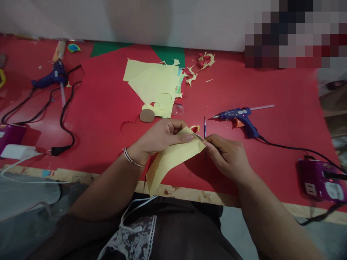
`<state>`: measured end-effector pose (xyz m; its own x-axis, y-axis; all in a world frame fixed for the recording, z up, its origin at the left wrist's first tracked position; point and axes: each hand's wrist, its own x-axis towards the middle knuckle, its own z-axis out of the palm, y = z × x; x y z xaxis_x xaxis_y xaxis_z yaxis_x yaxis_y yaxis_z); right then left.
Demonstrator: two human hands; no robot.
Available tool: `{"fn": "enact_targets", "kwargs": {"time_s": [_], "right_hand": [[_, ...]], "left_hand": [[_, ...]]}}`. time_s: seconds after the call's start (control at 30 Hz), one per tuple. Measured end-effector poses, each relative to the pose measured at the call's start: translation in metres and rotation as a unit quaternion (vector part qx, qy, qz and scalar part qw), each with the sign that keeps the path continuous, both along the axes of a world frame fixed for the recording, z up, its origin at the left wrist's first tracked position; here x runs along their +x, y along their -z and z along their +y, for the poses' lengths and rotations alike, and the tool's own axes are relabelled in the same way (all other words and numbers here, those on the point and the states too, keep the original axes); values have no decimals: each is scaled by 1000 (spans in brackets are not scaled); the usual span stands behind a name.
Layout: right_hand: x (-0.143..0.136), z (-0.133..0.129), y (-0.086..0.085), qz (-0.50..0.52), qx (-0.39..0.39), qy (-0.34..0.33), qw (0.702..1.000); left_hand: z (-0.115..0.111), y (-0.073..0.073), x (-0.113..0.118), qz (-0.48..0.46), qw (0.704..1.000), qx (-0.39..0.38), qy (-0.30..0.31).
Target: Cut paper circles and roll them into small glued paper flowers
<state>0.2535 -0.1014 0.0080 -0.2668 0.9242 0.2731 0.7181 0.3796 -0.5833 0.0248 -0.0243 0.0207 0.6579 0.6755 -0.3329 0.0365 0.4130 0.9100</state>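
Observation:
My left hand [169, 139] pinches a sheet of yellow paper [170, 159], thumb on top. The sheet's lower end curves down over the table's front edge. My right hand [227, 155] is closed around scissors [199, 137]; a thin metal blade shows at the paper's right edge, while the handles are hidden by the fingers. Just beyond the blade, a small yellow and red piece [195, 129] is partly visible. A blue pen [205, 126] lies past my right hand. Near my left wrist's far side sits a round brown cardboard disc [147, 115].
More yellow sheets [151, 79] with cut-out curves lie ahead, beside paper scraps [204, 61]. A blue glue gun [238, 117] lies to the right, its cable leading to a purple box [322, 180]. Another glue gun [52, 76] and black cables are at left.

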Motion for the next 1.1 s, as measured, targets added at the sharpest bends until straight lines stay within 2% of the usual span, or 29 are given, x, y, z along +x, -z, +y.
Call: {"fn": "enact_targets", "kwargs": {"time_s": [0.67,1.1], "right_hand": [[0,0,3,-3,14,0,1000],[0,0,3,-9,1,5,1000]], "left_hand": [[-2,-1,4,-25,998,-64,4],[-3,1,5,-33,998,-60,4]]}}
